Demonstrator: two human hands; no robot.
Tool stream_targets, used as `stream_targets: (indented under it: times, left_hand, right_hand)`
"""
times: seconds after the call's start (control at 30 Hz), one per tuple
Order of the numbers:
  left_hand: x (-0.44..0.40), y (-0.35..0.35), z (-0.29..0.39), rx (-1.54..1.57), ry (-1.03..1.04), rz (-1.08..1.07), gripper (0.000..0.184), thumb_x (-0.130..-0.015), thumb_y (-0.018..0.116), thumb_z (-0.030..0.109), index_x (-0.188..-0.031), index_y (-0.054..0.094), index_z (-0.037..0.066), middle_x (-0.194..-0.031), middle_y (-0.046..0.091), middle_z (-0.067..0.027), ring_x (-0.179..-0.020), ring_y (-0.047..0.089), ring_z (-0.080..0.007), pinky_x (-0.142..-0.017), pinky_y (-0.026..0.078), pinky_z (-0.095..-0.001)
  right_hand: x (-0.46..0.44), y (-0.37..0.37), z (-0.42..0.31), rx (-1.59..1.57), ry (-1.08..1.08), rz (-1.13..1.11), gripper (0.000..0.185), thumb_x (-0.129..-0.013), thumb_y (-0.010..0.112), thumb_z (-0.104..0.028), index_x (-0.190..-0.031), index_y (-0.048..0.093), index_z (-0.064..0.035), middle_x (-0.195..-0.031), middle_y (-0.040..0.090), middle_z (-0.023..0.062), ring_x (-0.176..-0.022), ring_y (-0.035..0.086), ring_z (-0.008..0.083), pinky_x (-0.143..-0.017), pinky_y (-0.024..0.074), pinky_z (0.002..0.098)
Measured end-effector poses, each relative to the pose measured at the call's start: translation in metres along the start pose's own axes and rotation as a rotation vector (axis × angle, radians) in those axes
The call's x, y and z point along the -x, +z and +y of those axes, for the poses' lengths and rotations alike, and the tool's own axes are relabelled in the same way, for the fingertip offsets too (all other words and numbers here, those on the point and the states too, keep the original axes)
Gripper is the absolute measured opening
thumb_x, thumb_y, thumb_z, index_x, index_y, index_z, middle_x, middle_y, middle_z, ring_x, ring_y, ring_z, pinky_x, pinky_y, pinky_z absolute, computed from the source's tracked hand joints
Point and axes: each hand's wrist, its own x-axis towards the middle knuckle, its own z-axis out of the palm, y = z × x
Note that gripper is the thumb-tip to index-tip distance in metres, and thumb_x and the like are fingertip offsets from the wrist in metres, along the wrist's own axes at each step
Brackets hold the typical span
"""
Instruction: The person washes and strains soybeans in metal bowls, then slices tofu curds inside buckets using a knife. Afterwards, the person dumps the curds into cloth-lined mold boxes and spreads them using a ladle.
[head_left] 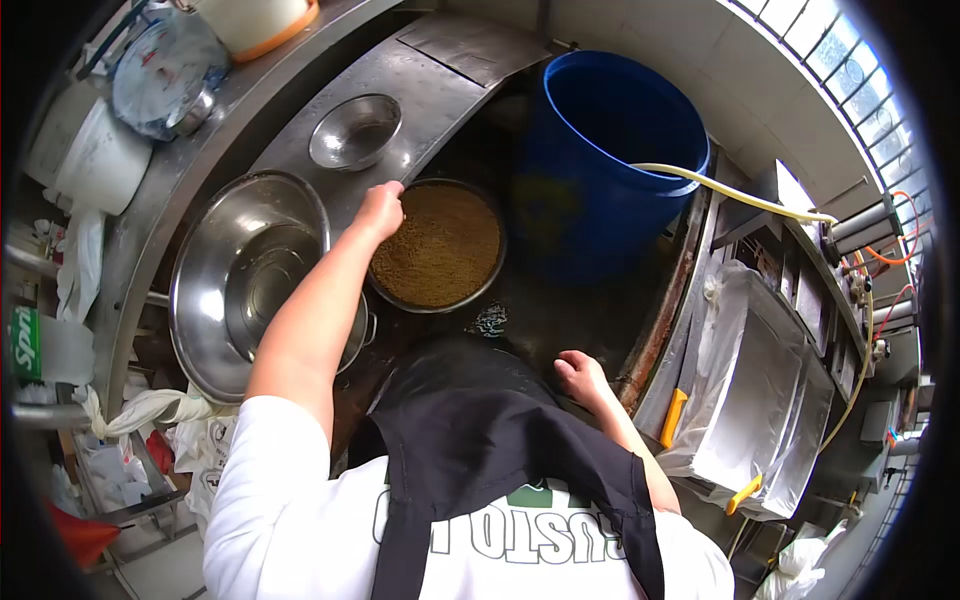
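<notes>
A round metal pan (503,262) stands low in front of me, filled with brown, grainy material (445,245). At its upper left edge is my left hand (380,210), with the fingers closed at the rim; the fingertips are partly hidden. My right hand (583,377) hangs in front of my body at the right, its fingers curled in and nothing visible in them. Left of the pan, partly behind my left forearm, is a large, wide steel basin (205,290). A small steel bowl (355,132) rests on the metal counter above.
Beyond the pan stands a tall blue barrel (600,190), with a pale hose (735,187) over its rim. Metal trays lined with plastic (745,370) and yellow handles are at the right. A metal shelf (215,130) with tubs runs along the left. The dark floor looks wet.
</notes>
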Motion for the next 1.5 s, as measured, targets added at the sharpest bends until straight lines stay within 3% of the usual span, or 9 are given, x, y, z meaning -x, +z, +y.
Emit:
stream_targets:
  times: [0.3, 0.47, 0.63, 0.73, 0.87, 1.03, 1.3, 1.4, 1.5]
  left_hand:
    - [0.056, -0.052, 0.009, 0.160, 0.164, 0.313, 0.014, -0.095, 0.062, 0.008, -0.105, 0.069, 0.001, -0.098, 0.069, -0.0199, -0.093, 0.067, -0.0405, -0.084, 0.055, -0.0447]
    - [0.086, -0.083, -0.005, -0.141, -0.008, 0.406, 0.032, -0.095, 0.069, 0.016, -0.120, 0.065, -0.004, -0.126, 0.062, -0.0221, -0.117, 0.057, -0.0434, -0.102, 0.046, -0.0505]
    - [0.093, -0.070, -0.036, -0.064, -0.260, 0.243, 0.065, -0.096, 0.069, 0.020, -0.149, 0.042, -0.006, -0.142, 0.052, -0.0303, -0.134, 0.047, -0.0484, -0.115, 0.039, -0.0525]
    - [0.092, -0.067, -0.034, 0.033, -0.379, 0.211, 0.075, -0.100, 0.065, 0.025, -0.158, 0.028, -0.006, -0.152, 0.044, -0.0359, -0.138, 0.047, -0.0501, -0.115, 0.040, -0.0507]
    - [0.095, -0.067, -0.033, 0.068, -0.392, 0.180, 0.074, -0.099, 0.066, 0.022, -0.157, 0.030, -0.006, -0.145, 0.051, -0.0359, -0.132, 0.053, -0.0497, -0.112, 0.043, -0.0497]
    - [0.092, -0.068, -0.030, 0.030, -0.448, 0.140, 0.068, -0.102, 0.061, 0.017, -0.158, 0.030, -0.006, -0.146, 0.051, -0.0356, -0.131, 0.054, -0.0501, -0.111, 0.044, -0.0493]
    - [0.089, -0.067, -0.029, -0.082, -0.508, 0.120, 0.066, -0.103, 0.055, 0.015, -0.159, 0.028, -0.005, -0.148, 0.050, -0.0349, -0.134, 0.053, -0.0480, -0.112, 0.042, -0.0477]
    - [0.081, -0.062, -0.029, -0.194, -0.645, 0.119, 0.064, -0.100, 0.060, 0.020, -0.153, 0.036, -0.007, -0.139, 0.057, -0.0351, -0.126, 0.058, -0.0492, -0.108, 0.044, -0.0495]
    - [0.073, -0.055, -0.022, -0.298, -0.765, 0.127, 0.063, -0.100, 0.062, 0.025, -0.148, 0.042, -0.009, -0.130, 0.063, -0.0348, -0.120, 0.061, -0.0505, -0.104, 0.047, -0.0513]
  right_hand:
    - [-0.033, -0.015, 0.014, -0.004, 0.038, 0.061, 0.026, -0.100, 0.067, -0.022, -0.113, 0.070, 0.0003, -0.085, 0.072, 0.0094, -0.073, 0.068, 0.0175, -0.068, 0.0560, 0.0343]
    - [-0.085, -0.010, -0.088, 0.114, -0.038, -0.021, 0.030, -0.096, 0.068, -0.028, -0.113, 0.072, -0.0042, -0.102, 0.076, 0.0187, -0.100, 0.073, 0.0314, -0.089, 0.0568, 0.0421]
    - [-0.172, -0.010, -0.191, 0.236, -0.268, -0.179, 0.030, -0.098, 0.068, -0.030, -0.110, 0.070, -0.0035, -0.103, 0.075, 0.0195, -0.099, 0.072, 0.0360, -0.087, 0.0566, 0.0449]
    - [-0.206, -0.037, -0.249, 0.214, -0.425, -0.078, 0.029, -0.097, 0.070, -0.029, -0.107, 0.070, -0.0014, -0.095, 0.072, 0.0201, -0.091, 0.071, 0.0358, -0.081, 0.0570, 0.0440]
    - [-0.240, -0.104, -0.293, 0.041, -0.524, 0.259, 0.020, -0.098, 0.069, -0.019, -0.106, 0.071, -0.0016, -0.099, 0.073, 0.0194, -0.091, 0.073, 0.0331, -0.082, 0.0574, 0.0407]
    - [-0.305, -0.216, -0.287, 0.069, -0.528, 0.695, 0.019, -0.098, 0.067, -0.020, -0.103, 0.074, -0.0028, -0.087, 0.074, 0.0153, -0.082, 0.073, 0.0266, -0.076, 0.0566, 0.0358]
    - [-0.470, -0.307, -0.231, 0.534, -0.090, 0.410, 0.033, -0.096, 0.067, -0.032, -0.106, 0.076, -0.0027, -0.104, 0.076, 0.0212, -0.103, 0.073, 0.0374, -0.091, 0.0574, 0.0453]
    - [-0.536, -0.299, -0.212, 0.647, 0.153, 0.003, 0.039, -0.096, 0.069, -0.034, -0.121, 0.073, -0.0058, -0.121, 0.073, 0.0208, -0.117, 0.069, 0.0338, -0.100, 0.0541, 0.0439]
    - [-0.561, -0.246, -0.157, 0.650, -0.036, 0.170, 0.039, -0.091, 0.068, -0.033, -0.118, 0.077, -0.0058, -0.112, 0.076, 0.0219, -0.111, 0.072, 0.0341, -0.095, 0.0566, 0.0449]
